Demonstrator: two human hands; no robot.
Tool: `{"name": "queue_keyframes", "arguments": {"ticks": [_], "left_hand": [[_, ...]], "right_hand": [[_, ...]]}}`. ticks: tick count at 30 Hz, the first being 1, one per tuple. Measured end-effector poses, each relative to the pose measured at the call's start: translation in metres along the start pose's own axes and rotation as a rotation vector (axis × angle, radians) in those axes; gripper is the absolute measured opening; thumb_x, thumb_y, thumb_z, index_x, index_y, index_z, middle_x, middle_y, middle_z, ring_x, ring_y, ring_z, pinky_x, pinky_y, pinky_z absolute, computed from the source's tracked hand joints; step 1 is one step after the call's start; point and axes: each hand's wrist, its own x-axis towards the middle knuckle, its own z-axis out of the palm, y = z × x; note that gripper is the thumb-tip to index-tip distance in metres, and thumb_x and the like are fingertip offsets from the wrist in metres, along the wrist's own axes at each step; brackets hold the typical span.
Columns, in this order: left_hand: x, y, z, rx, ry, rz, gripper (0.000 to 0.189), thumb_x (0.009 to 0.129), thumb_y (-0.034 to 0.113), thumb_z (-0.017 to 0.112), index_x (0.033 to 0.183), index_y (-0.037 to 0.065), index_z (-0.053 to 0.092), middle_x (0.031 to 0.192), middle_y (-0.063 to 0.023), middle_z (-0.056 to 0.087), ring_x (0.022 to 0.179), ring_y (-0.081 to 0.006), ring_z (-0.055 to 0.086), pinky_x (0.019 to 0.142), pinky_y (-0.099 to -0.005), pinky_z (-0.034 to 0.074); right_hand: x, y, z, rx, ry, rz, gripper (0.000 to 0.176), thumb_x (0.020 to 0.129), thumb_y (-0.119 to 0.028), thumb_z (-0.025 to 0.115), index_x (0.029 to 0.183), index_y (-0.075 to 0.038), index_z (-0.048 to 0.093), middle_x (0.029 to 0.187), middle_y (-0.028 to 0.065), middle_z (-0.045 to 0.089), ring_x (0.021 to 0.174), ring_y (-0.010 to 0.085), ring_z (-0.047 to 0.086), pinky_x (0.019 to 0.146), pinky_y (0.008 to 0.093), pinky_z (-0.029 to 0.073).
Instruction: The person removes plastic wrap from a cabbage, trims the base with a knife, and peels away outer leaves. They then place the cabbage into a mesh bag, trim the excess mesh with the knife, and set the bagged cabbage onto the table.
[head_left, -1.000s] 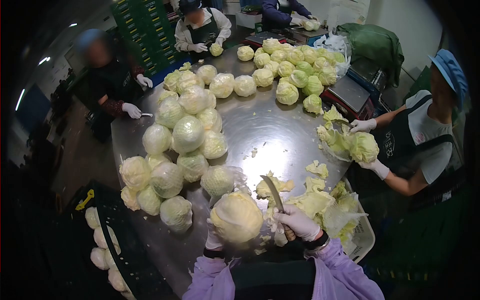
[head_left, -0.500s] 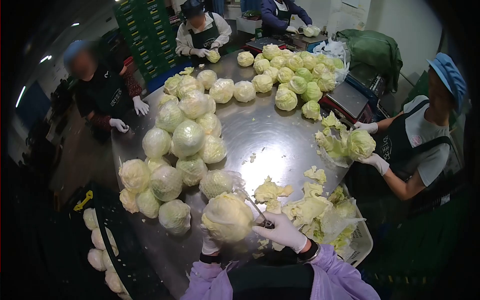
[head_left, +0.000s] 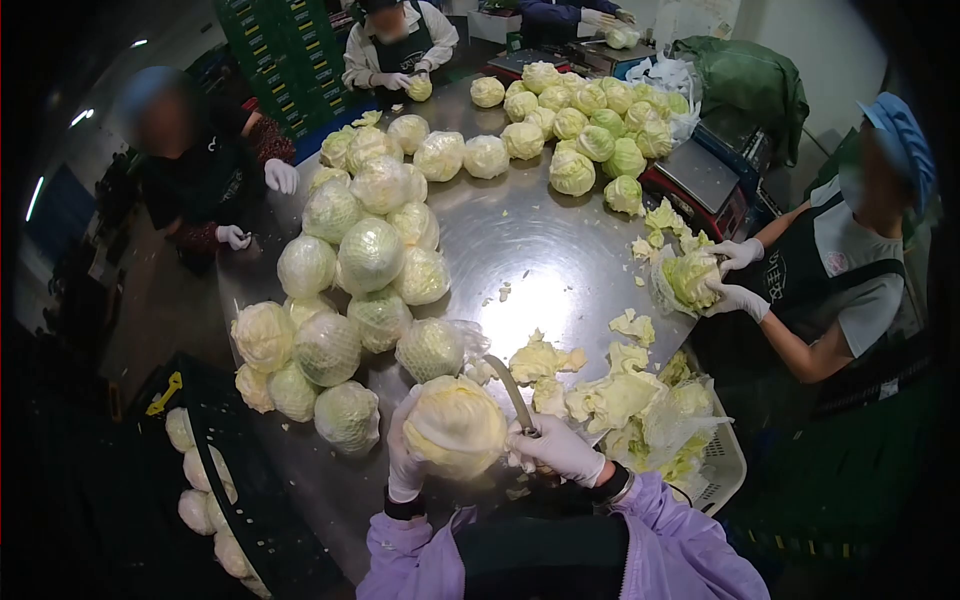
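Note:
A pale cabbage (head_left: 455,425) rests against my left hand (head_left: 404,455), whose gloved fingers grip its left side. My right hand (head_left: 562,450), gloved too, is closed round the handle of a curved knife (head_left: 512,388); the blade points up and away, just right of the cabbage. Much of the handle is hidden by my fingers. Beyond the cabbage lies another one in clear wrap (head_left: 430,350). Loose trimmed leaves (head_left: 615,400) are heaped to the right of my right hand.
Wrapped cabbages (head_left: 370,255) are piled along the left of the metal table (head_left: 480,240); unwrapped ones (head_left: 595,140) fill the far side. A white basket (head_left: 732,470) of leaves stands at right, a dark crate (head_left: 215,470) at left. Several co-workers stand round the table.
My left hand has moved up along the cabbage's left side, and the cabbage has turned. The knife has swung more upright. The co-worker at right has lowered a cabbage towards the table.

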Motion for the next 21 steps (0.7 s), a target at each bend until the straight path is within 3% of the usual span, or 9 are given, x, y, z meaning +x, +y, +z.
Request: {"name": "queue_keyframes", "arguments": {"ticks": [3,6,15,18,20,21], "left_hand": [[0.0,-0.007,0.001,-0.101,0.046,-0.029,0.11,0.066,0.068,0.072,0.139,-0.004,0.033,0.134,-0.0184,0.048,0.121,-0.0272,0.05,0.103,-0.0414,0.041],[-0.005,-0.013,-0.001,-0.062,0.036,-0.023,0.11,0.066,0.069,0.07,0.139,-0.005,0.033,0.134,-0.0191,0.048,0.121,-0.0275,0.05,0.103,-0.0419,0.041],[-0.001,-0.019,0.002,-0.028,0.029,-0.025,0.107,0.069,0.068,0.069,0.139,-0.004,0.033,0.135,-0.0193,0.047,0.121,-0.0277,0.05,0.103,-0.0423,0.041],[-0.005,-0.028,0.008,-0.131,0.067,-0.09,0.101,0.074,0.071,0.061,0.141,0.001,0.033,0.138,-0.017,0.045,0.123,-0.0284,0.048,0.105,-0.0442,0.039],[-0.017,-0.038,0.009,-0.581,0.192,-0.403,0.093,0.08,0.072,0.051,0.143,0.007,0.031,0.143,-0.0131,0.038,0.129,-0.0305,0.042,0.107,-0.0471,0.036],[-0.017,-0.042,0.01,-0.58,0.197,-0.403,0.093,0.08,0.072,0.051,0.143,0.007,0.031,0.143,-0.0131,0.038,0.129,-0.0305,0.042,0.107,-0.0471,0.036]], "right_hand": [[-0.003,-0.002,0.001,0.079,-0.041,0.007,0.016,0.092,-0.018,0.06,0.091,-0.002,0.059,0.074,0.0013,0.061,0.055,0.0051,0.054,0.049,0.0202,0.043],[-0.007,-0.01,0.004,-0.101,-0.017,-0.024,0.015,0.092,-0.018,0.06,0.093,-0.003,0.058,0.076,0.0018,0.062,0.056,0.0047,0.054,0.048,0.0199,0.043],[-0.002,0.002,-0.01,0.107,-0.034,0.063,0.014,0.092,-0.016,0.059,0.096,-0.003,0.056,0.076,0.0016,0.061,0.056,0.0051,0.054,0.049,0.0193,0.042],[-0.011,-0.002,-0.018,0.193,-0.012,0.051,0.013,0.091,-0.015,0.06,0.095,-0.003,0.056,0.075,0.0019,0.061,0.056,0.0062,0.055,0.051,0.0199,0.043],[-0.017,0.005,-0.03,0.252,-0.022,0.06,0.013,0.09,-0.013,0.061,0.096,-0.004,0.054,0.075,0.0034,0.061,0.056,0.0073,0.055,0.051,0.0205,0.043],[-0.02,0.009,-0.036,0.309,-0.03,0.061,0.013,0.089,-0.01,0.061,0.097,-0.004,0.053,0.074,0.0049,0.062,0.055,0.0085,0.056,0.051,0.0211,0.044]]}}
